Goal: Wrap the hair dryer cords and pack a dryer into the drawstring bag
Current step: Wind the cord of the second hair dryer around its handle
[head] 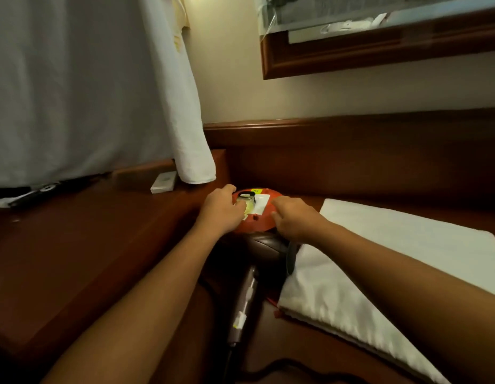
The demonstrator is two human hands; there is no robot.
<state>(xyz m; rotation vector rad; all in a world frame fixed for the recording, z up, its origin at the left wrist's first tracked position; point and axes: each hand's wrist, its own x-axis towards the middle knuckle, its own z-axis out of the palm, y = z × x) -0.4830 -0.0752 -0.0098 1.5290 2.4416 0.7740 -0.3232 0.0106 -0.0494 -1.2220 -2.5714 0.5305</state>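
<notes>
On the far left a remote (33, 195) lies on the wooden ledge (74, 259) under a white curtain (74, 79), with a small white box (163, 183) further along the same ledge. The left hand (222, 207) reaches onto an orange disc (254, 223) in the corner. Its fingers are curled tight over a pale plug (247, 204) on the disc's top, beside a white plate (261, 204). The dryer (250, 278) is dark and lies on the lower wood surface between the two forearms, not held. Its head is against the near edge of the disc and its handle points toward the camera, with a white tag (239, 320) on it. Its cord (268, 370) trails loose along the bottom. The right hand (293, 218) sits knuckles up at the disc's right edge, above the dryer's head. The fingers are bent under, so whether they grip anything cannot be told. Just right of the dryer the white bag (379, 259) lies flat, its near edge touching the dryer's head. A wood-framed mirror (351, 56) hangs above.
</notes>
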